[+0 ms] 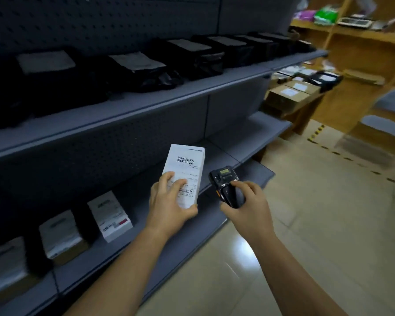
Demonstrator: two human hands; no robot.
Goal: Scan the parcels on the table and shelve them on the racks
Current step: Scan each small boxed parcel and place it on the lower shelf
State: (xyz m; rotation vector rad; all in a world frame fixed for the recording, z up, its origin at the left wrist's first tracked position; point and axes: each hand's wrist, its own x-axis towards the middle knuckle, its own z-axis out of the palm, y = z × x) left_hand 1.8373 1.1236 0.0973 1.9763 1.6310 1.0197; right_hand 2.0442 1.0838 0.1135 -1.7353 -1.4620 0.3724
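Observation:
My left hand (169,201) grips a white parcel box (187,165) by its lower end, label and barcode facing up, held over the lower shelf (187,226) of the grey rack. Just to its right, my right hand (249,201) holds a black handheld scanner (226,183) with its small screen pointing away from me. Parcel and scanner are a short gap apart. Several black bagged parcels (137,69) with labels lie in a row on the upper shelf (146,106). Boxed parcels (110,215) stand on the lower shelf at the left.
A wooden table (306,106) with cardboard boxes (285,94) and a black parcel stands at the right behind the rack's end. Wooden shelving with goods lines the far right wall. Tiled floor with dashed yellow-black tape lies to the right.

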